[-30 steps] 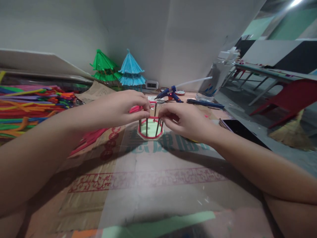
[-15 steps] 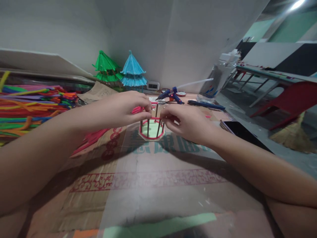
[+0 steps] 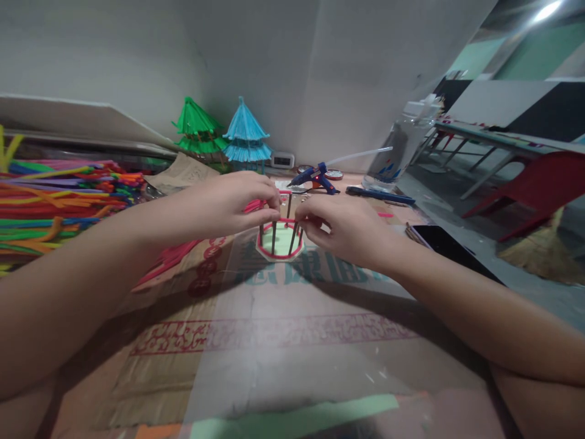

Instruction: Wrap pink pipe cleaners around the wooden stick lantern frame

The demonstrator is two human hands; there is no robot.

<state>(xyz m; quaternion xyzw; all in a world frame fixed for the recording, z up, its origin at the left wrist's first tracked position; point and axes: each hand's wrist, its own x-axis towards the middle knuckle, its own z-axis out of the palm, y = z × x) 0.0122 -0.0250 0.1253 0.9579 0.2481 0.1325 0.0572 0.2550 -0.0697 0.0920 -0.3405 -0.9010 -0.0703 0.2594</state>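
Head view: a small frame [image 3: 273,239] is being worked on directly under the fingertips, its dark posts stood upright on a pale green base [image 3: 286,235]. The thumb and fingers of the left hand [image 3: 242,201] are drawn nearly together, and a pinch on the red upper ring [image 3: 287,220] seems to be kept by them. By the right hand [image 3: 347,225] the same ring appears to be pinched at its other side, with tips closed and a small gap left behind them; the exact contact is hidden by the knuckles.

As far as can be judged, the base, its red lower ring [image 3: 280,257] and the posts have been put in place, and the upper ring is being fitted or steadied. No roof is seen above it, whereas two tiers of roof are carried by the green model [image 3: 194,122] and the blue model [image 3: 247,131] beyond the left fingers. The glue gun [image 3: 313,177] is stood just beyond the fingertips, unheld, and the coloured fuzzy stems [image 3: 68,195] are heaped well to their left
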